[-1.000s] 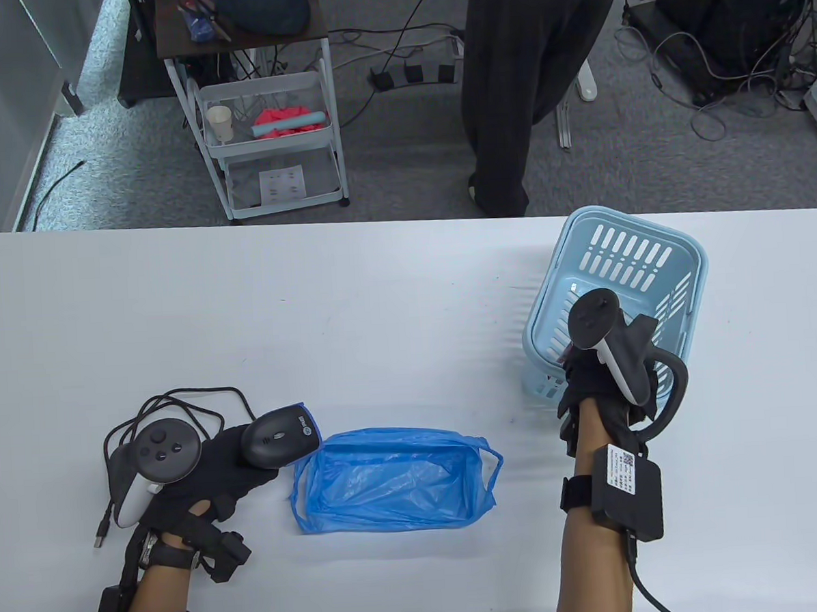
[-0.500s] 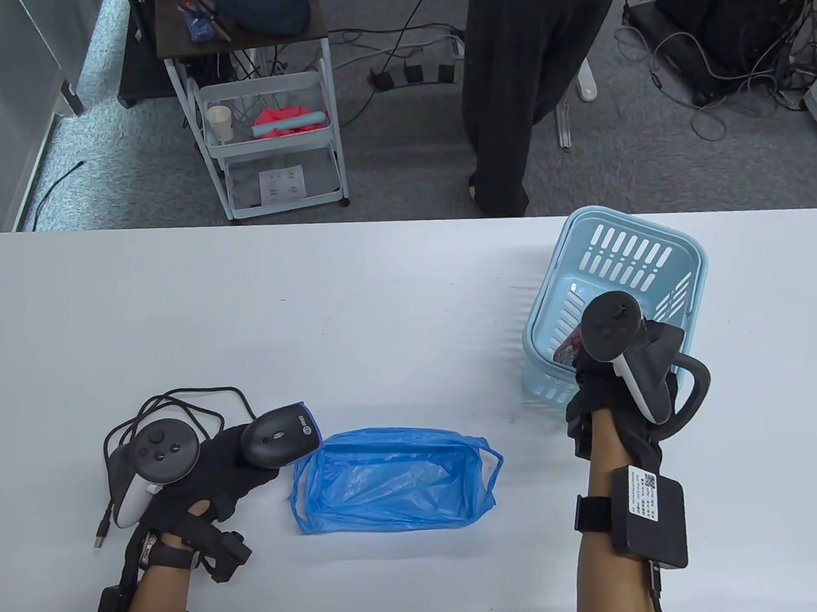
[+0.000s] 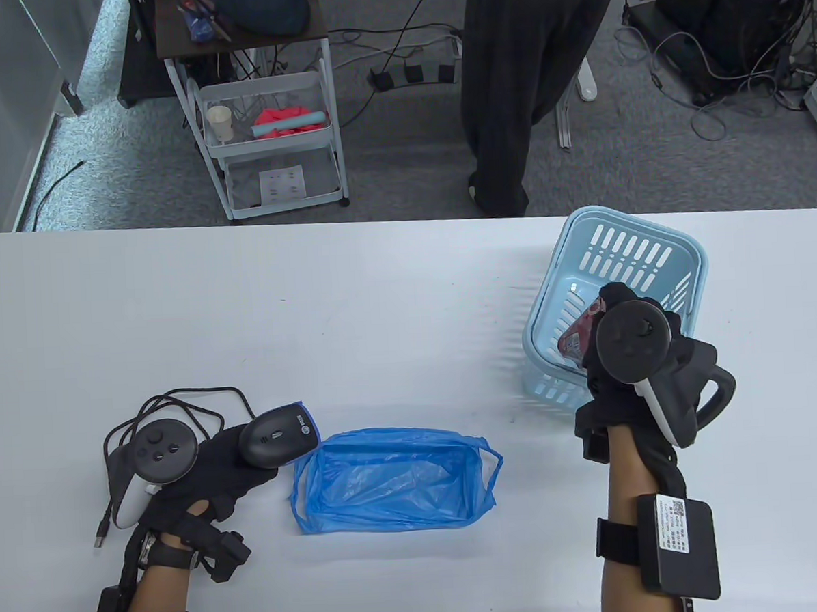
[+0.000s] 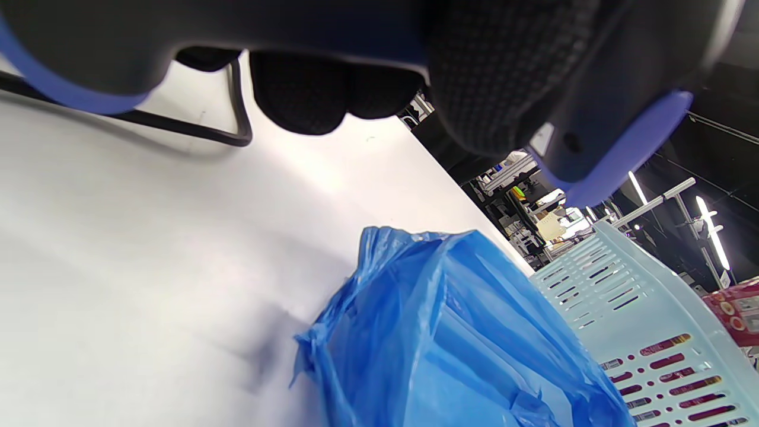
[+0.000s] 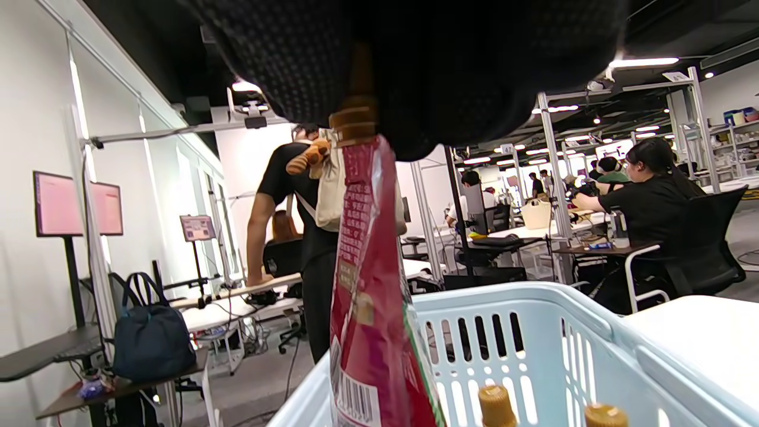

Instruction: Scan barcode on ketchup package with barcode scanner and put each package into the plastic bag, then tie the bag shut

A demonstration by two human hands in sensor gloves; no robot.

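My right hand (image 3: pixel 604 320) grips a red ketchup package (image 3: pixel 577 335) by its top, lifted above the light blue basket (image 3: pixel 682 247). In the right wrist view the package (image 5: pixel 370 308) hangs from my gloved fingers (image 5: pixel 415 77) over the basket (image 5: pixel 533 296), a barcode near its lower end. Two more capped packages (image 5: pixel 498 406) stand inside. My left hand (image 3: pixel 212 467) holds the black barcode scanner (image 3: pixel 278 436) at the table's front left. The open blue plastic bag (image 3: pixel 390 478) lies just right of it, also in the left wrist view (image 4: pixel 450 332).
The scanner's black cable (image 3: pixel 174 404) loops behind my left hand. A person in dark trousers (image 3: pixel 520 88) stands beyond the table's far edge. A white cart (image 3: pixel 269 135) stands on the floor at the back left.
My right hand has come up out of the basket and drawn back toward me, bringing the red ketchup package into sight. The left hand and scanner have stayed still.
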